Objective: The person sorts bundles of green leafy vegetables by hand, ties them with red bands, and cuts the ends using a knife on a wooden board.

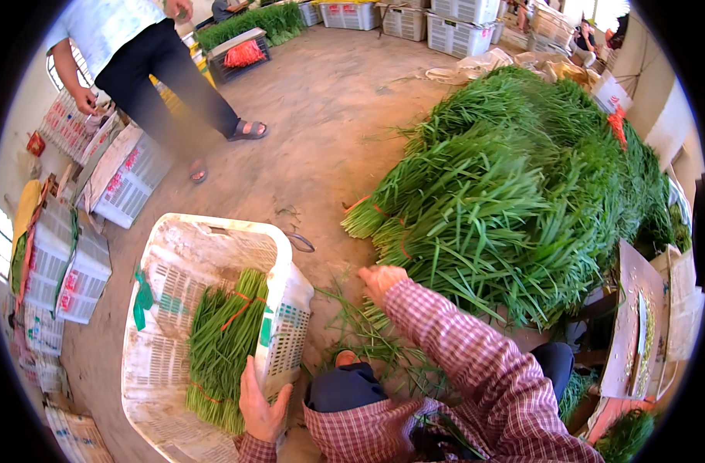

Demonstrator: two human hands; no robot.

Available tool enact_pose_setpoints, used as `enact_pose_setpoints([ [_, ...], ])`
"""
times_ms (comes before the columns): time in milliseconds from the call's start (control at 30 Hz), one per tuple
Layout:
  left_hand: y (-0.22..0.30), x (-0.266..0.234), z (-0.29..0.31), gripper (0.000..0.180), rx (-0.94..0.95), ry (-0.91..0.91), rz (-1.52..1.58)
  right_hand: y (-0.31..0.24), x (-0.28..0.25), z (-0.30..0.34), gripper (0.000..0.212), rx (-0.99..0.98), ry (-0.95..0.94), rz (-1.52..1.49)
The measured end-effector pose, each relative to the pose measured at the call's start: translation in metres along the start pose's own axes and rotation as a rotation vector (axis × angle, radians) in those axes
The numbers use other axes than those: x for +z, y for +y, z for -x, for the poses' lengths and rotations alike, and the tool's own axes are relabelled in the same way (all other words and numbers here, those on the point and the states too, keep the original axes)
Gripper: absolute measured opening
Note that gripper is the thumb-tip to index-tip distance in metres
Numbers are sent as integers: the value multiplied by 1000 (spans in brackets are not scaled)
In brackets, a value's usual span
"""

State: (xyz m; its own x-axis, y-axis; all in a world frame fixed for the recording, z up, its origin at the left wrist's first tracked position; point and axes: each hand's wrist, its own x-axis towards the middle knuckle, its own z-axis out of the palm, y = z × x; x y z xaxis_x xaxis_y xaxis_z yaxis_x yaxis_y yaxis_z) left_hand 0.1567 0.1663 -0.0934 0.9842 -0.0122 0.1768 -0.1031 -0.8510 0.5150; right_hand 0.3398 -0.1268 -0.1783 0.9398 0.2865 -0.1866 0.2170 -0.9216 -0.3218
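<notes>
A white plastic crate (248, 224) stands at my left, dirty inside. In it lie bundles of long green chives (230, 324), tied with orange bands. My left hand (261, 405) rests over the crate's right rim beside these bundles, fingers stretched and thumb apart, holding nothing visible. My right arm reaches forward, and my right hand (382, 282) is curled low by the near-left edge of a large heap of chives (491, 193). Whether anything is in its fingers is hidden. Orange bands show around some bundles at the heap's left edge.
Loose green stalks (368, 332) litter the floor by my foot. A person (159, 62) in dark trousers stands at the far left. Stacked white crates (125, 181) line the left side, and others (460, 35) stand at the back. A brown board (634, 316) leans at right.
</notes>
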Motion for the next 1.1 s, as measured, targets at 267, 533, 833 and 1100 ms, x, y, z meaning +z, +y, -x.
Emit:
enact_pose_setpoints([
  [267, -3, 20, -8, 84, -121, 22, -173, 79, 42, -166, 26, 18, 17, 290],
  [533, 4, 10, -9, 81, -214, -11, -212, 150, 27, -233, 53, -203, 227, 669],
  [833, 9, 15, -13, 79, -229, 24, -201, 203, 4, -228, 78, -66, 84, 877],
  [1100, 0, 15, -13, 79, -173, 58, -209, 149, -56, -198, 68, -163, 302, 662],
])
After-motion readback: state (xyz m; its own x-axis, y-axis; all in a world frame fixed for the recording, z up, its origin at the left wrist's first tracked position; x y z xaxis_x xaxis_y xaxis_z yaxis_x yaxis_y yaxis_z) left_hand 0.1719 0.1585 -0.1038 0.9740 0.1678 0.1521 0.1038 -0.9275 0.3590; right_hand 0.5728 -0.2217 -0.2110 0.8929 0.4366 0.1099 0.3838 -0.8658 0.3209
